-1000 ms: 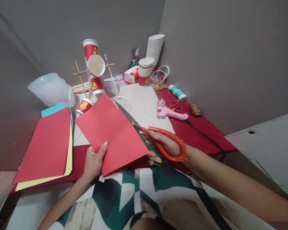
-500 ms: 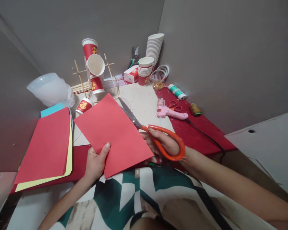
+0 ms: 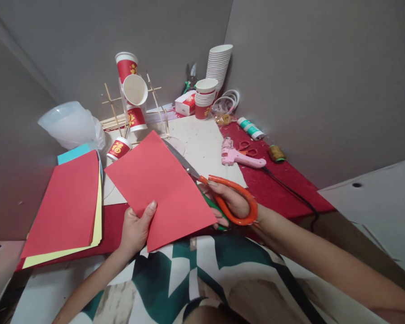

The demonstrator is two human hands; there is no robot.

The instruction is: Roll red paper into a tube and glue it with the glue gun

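My left hand [image 3: 137, 225] grips a red sheet of paper [image 3: 162, 189] by its lower left edge, thumb on top and fingers hidden behind. The sheet is held tilted above the table's front edge. In my right hand [image 3: 231, 198] is a large pair of scissors [image 3: 192, 168], one handle orange, the other green. Their blades lie along the sheet's upper right edge, pointing away and to the left. Part of the blades and the green handle are hidden by the paper. Whether the edge sits between the blades I cannot tell.
Red and yellow sheets [image 3: 60, 207] are stacked at the left beside a translucent plastic jug [image 3: 67, 123]. Behind stand joined paper cups [image 3: 126, 67] with sticks and stacked paper cups [image 3: 218, 67]. A pink glue gun [image 3: 239, 157] with a black cord lies right, near thread spools [image 3: 249, 129].
The lower green handle has swung into view beside the paper, away from the orange one, so the scissors look wider apart. The sheet and my left hand stay nearly where they were.
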